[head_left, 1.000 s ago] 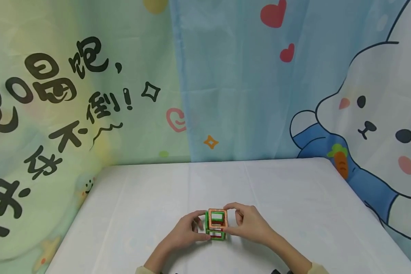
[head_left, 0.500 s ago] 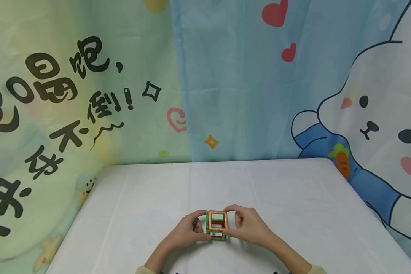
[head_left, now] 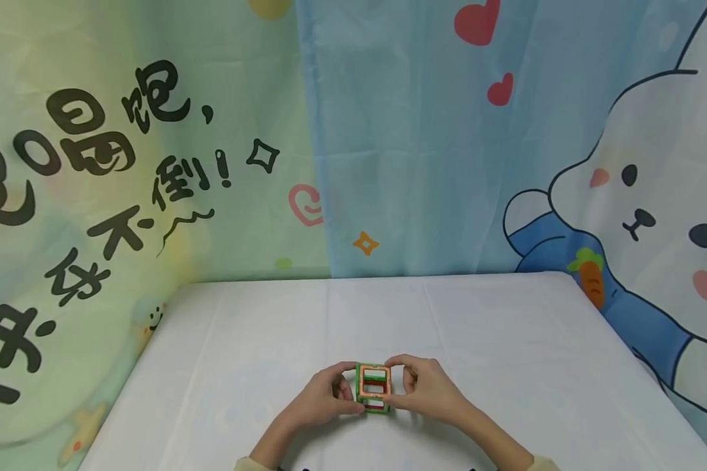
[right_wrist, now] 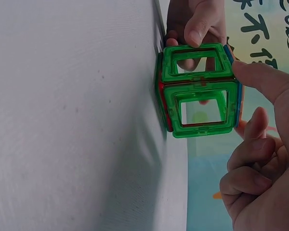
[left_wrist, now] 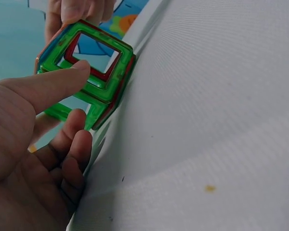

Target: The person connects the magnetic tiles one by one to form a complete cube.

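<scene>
Between both hands, low in the middle of the head view, a small cube of magnetic tiles stands on the white cloth. Its side tiles [right_wrist: 198,84] are green frames, with red ones low on the cube in both wrist views. An orange square tile [head_left: 374,395] lies over its top, with a blue edge just under it in the right wrist view. My left hand [head_left: 325,396] holds the cube's left side, thumb in front and index finger behind. My right hand [head_left: 430,387] pinches the right corners of the orange tile, its other fingers curled in.
The white-clothed table [head_left: 259,327] stretches around the cube. Behind it hangs a printed curtain [head_left: 389,150] with a bunny, hearts and black lettering. A yellowish speck [left_wrist: 210,188] shows on the cloth in the left wrist view.
The orange tile has come down slightly toward the near side of the cube, with the right fingers on it. The left hand keeps its hold. The head view has shifted a little.
</scene>
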Demonstrator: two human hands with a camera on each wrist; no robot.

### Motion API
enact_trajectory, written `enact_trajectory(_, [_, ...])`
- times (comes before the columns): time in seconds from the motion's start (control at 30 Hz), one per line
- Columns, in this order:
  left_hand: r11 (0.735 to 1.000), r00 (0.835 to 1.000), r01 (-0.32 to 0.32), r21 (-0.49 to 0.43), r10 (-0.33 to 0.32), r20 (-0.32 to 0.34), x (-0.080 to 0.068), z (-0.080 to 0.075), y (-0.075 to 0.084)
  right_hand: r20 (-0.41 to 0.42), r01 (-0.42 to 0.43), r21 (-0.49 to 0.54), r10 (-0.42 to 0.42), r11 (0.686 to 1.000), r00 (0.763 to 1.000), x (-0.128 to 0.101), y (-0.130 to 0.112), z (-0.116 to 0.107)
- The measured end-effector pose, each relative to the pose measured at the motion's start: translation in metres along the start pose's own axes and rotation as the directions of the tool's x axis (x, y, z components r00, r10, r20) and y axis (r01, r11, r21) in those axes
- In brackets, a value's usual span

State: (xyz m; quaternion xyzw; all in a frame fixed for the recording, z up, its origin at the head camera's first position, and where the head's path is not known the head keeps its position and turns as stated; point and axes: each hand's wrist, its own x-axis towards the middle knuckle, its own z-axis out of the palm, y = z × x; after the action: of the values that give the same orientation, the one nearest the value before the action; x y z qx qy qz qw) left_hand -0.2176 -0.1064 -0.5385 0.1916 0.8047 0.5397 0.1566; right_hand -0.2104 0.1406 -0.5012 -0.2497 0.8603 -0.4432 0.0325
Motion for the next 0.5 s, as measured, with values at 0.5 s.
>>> enact_trajectory(0.5, [1.0,1.0,-0.011,0.0,0.011,0.003,0.0011,-0.0018,0.0,0.017,-0.066,0.03,0.066,0.997,0.998,0.0031,-0.0036,-0.0008])
